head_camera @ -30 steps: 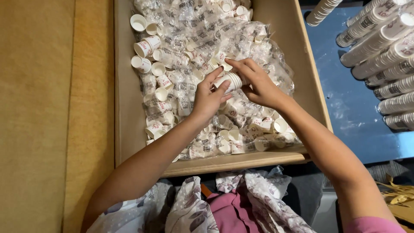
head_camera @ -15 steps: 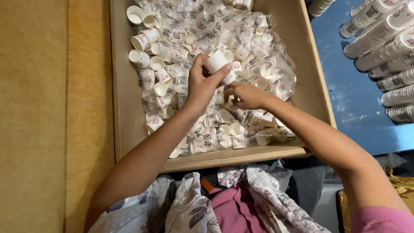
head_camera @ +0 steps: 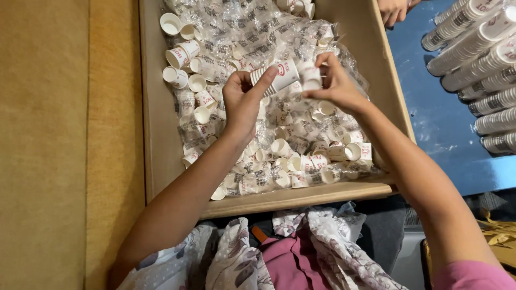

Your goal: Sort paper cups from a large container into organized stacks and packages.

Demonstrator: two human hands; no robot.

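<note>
Hands (head_camera: 244, 99) (head_camera: 336, 86) closed — gripping cup stack (head_camera: 277, 77)

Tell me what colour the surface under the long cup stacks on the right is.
Blue: the surface under the cup stacks shows best in the head view.

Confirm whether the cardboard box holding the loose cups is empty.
No: the cardboard box is heaped with small paper cups on crinkled clear plastic.

Big cardboard box (head_camera: 156, 134) fills the centre, w/ loose small paper cups and clear plastic wrap inside. Left of box: plain tan surface (head_camera: 48, 145), a darker strip right next to it. Right of box: blue surface (head_camera: 446, 134) w/ stacked cup sleeves (head_camera: 484, 53) lying in rows. Light even.
</note>
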